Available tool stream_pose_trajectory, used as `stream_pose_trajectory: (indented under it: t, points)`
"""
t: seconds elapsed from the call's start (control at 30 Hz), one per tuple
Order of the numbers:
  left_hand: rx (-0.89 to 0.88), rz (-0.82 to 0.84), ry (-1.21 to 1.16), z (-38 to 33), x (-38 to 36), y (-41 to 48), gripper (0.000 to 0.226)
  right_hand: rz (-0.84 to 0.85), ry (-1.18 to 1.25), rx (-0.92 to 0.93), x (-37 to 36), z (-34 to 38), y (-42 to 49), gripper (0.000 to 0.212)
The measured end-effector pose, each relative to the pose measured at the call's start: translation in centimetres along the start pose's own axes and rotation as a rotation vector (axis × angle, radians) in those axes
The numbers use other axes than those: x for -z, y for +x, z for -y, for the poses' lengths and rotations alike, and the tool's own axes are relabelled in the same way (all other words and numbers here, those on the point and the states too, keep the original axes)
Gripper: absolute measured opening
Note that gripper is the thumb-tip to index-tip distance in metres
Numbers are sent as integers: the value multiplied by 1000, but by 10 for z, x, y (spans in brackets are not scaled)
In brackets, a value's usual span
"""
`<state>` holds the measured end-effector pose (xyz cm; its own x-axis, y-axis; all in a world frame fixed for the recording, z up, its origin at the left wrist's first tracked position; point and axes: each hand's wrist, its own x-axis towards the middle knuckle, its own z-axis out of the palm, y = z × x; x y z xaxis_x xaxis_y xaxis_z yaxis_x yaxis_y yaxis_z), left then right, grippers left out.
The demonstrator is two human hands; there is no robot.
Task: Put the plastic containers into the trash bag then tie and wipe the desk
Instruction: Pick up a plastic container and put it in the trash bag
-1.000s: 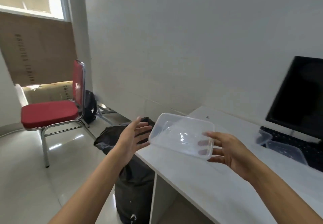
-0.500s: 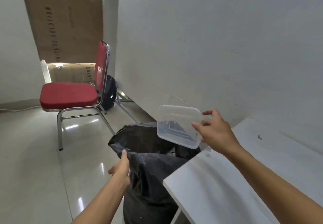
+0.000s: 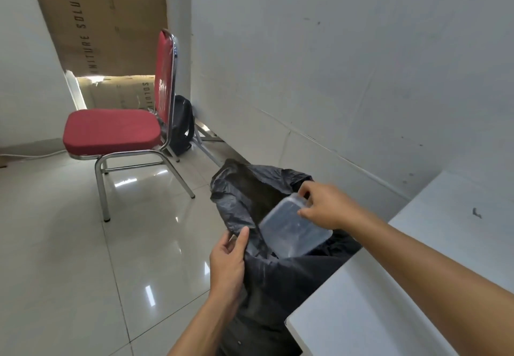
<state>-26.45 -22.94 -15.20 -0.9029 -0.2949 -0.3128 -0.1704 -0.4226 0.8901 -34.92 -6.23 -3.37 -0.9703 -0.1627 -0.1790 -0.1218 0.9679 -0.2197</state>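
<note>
A black trash bag point(image 3: 244, 189) stands on the floor beside the left end of the white desk point(image 3: 417, 286), its mouth gaping open. My left hand point(image 3: 228, 264) pinches the near rim of the bag and holds it apart. My right hand point(image 3: 324, 207) grips the far edge of a clear plastic container point(image 3: 292, 233), which tilts down inside the bag's mouth. The container's lower part sits against the dark inner plastic.
A red padded chair point(image 3: 111, 130) with chrome legs stands on the tiled floor to the left. A black backpack point(image 3: 180, 125) leans against the wall behind it. Cardboard boxes point(image 3: 97, 22) cover the far corner. A small dark mark point(image 3: 476, 212) lies on the desk top.
My view swung left and down from the desk to the bag. My left hand took hold of the bag's rim, and my right hand lowered the container from above the desk edge into the bag's mouth.
</note>
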Motion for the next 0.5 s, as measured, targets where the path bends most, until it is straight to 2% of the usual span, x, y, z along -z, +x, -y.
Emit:
stream_pose_trajectory:
  t: [0.07,0.17,0.23,0.5]
  points:
    - [-19,11,-3,-3,-5,-10,5,170,-19,50,-9,6,1,39]
    - [-29,38,35,-11,-8,-22,38,260,11,57,-21,11,-2,49]
    - [-44,38,62,-13,-8,-25,47,203,56,46,-21,10,-6,53]
    - [-25,70,138,-23,-9,-52,45,-98,304,57,24,-5,-62,28]
